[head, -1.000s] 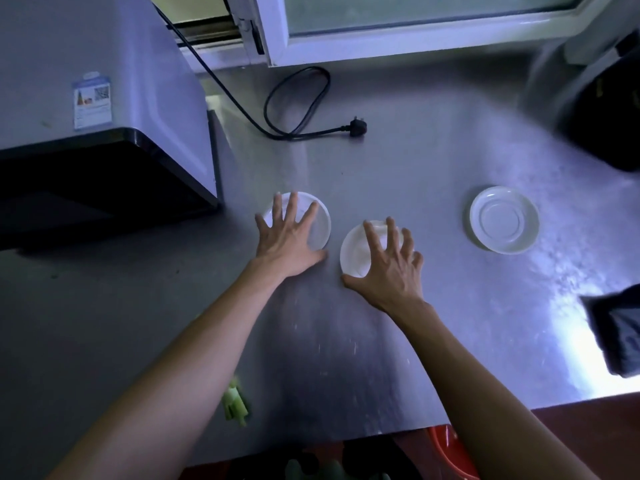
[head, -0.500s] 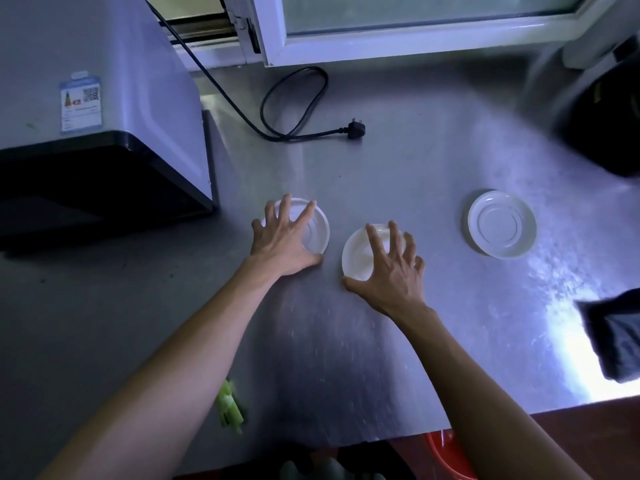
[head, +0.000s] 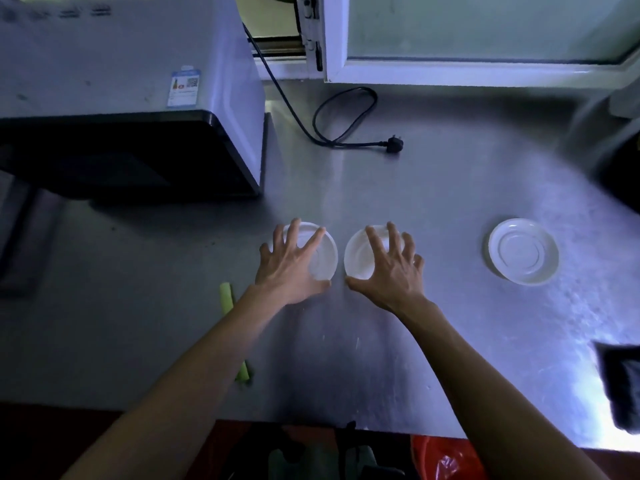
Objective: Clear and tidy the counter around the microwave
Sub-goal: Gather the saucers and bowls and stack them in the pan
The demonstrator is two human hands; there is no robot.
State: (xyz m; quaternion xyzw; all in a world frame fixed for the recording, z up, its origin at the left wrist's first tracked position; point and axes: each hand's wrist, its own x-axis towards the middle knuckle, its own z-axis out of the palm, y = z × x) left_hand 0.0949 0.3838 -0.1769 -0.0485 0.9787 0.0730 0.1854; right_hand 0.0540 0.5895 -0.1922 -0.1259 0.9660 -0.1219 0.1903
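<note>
While both hands lie over saucers mid-counter, fingers are splayed wide, not curled under. Left hand covers the left saucer: fingertips reach its far rim, thumb sits at the near edge, palm over the near-left part. Whether the palm presses down or just rests, can't tell. Right hand does the same on the mid saucer: fingers spread over the far-right rim, thumb stretched toward the near-left edge, close to the left thumb w/o clearly touching. Neither saucer looks lifted; both sit flat on the steel.

Those two saucers are white, round, shallow, just beside each other, rims nearly meeting btwn the hands. A third saucer, same white w/ raised rings inside, sits well apart to the right, untouched.

Microwave stands at the far left, grey body, dark front, sticker on top. Its black cord loops across the counter behind the saucers; plug lies loose on the steel. Green veg scrap lies near the left forearm, partly hidden by it. Dark cloth sits at the right edge. Window frame runs along the back. Red bag shows below the counter edge.
</note>
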